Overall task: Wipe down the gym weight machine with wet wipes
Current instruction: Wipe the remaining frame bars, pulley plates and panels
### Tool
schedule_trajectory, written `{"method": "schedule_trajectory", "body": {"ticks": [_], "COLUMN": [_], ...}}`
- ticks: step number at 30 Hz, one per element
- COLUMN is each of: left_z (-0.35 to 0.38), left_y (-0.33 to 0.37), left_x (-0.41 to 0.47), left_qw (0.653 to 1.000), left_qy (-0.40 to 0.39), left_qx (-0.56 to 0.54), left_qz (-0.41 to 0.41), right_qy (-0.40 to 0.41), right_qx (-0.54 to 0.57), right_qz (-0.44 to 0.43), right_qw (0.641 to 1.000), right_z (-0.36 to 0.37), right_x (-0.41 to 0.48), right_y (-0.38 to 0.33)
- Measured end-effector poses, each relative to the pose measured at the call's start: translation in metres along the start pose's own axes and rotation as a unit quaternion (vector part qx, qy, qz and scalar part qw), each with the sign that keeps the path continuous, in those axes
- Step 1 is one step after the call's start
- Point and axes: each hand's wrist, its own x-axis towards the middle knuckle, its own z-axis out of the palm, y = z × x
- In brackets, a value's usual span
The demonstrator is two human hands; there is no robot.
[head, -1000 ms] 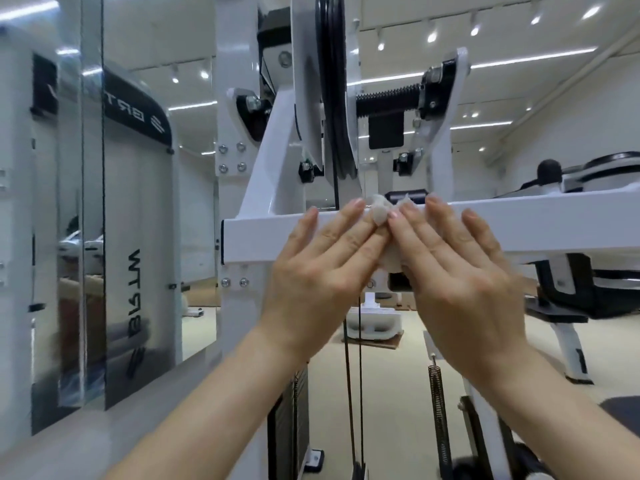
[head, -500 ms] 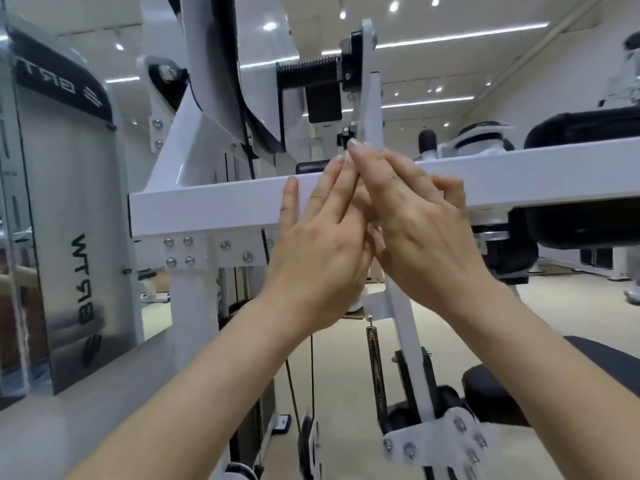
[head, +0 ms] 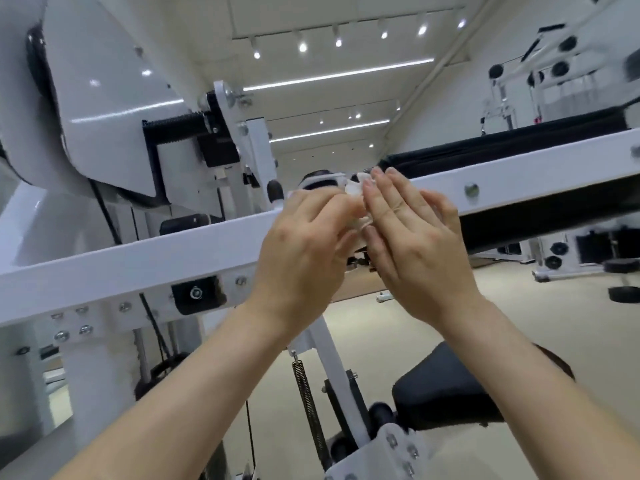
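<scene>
Over the edge of the white crossbeam point(head: 138, 261), left hand point(head: 304, 244) pinches the wet wipe point(head: 354, 190), right hand point(head: 412, 237) flat against it.

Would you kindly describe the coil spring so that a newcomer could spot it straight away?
Start at the white horizontal beam that crosses the whole view. Below it, under the left hand, a white post slants down, and the spring hangs along its left side. It alone is coiled, unlike the smooth black cable further left.
</scene>
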Motion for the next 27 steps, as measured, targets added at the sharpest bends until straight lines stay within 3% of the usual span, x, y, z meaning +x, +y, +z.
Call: {"method": "schedule_trajectory", "body": {"ticks": [3,7,9,13,16,21,27], "left_z": [0.009,0.004,0.007,0.018,0.018,0.019,0.02], "left_y": [0.004,-0.005,-0.003,-0.001,-0.003,-0.005,-0.003], "left_x": [0.008,0.0,0.002,0.001,0.0,-0.003,-0.002], "left_qw": [0.999,0.998,0.997,0.994,0.988,0.983,0.988], "left_qy": [0.011,-0.01,-0.035,-0.036,-0.045,-0.055,-0.046], "left_qx": [-0.029,-0.059,-0.068,0.069,0.102,0.131,0.11], "left_qz": [-0.027,0.025,0.033,0.076,0.103,0.118,0.096], "right_qy": [-0.023,-0.054,-0.007,0.062,0.104,0.183,0.131], "right_qx": [0.066,0.001,-0.03,-0.06,-0.063,0.019,0.123], "right_qz": [0.076,-0.029,-0.062,-0.063,-0.051,0.019,0.038], "right_qw": [0.995,0.998,0.998,0.994,0.991,0.983,0.983], "right_z": [0.001,0.0,-0.002,-0.005,-0.009,-0.018,0.004], "right_x": [0.002,-0.005,-0.004,-0.029,-0.047,-0.04,-0.03], "right_y": [-0.022,0.0,0.026,0.06,0.072,0.067,0.017]}}
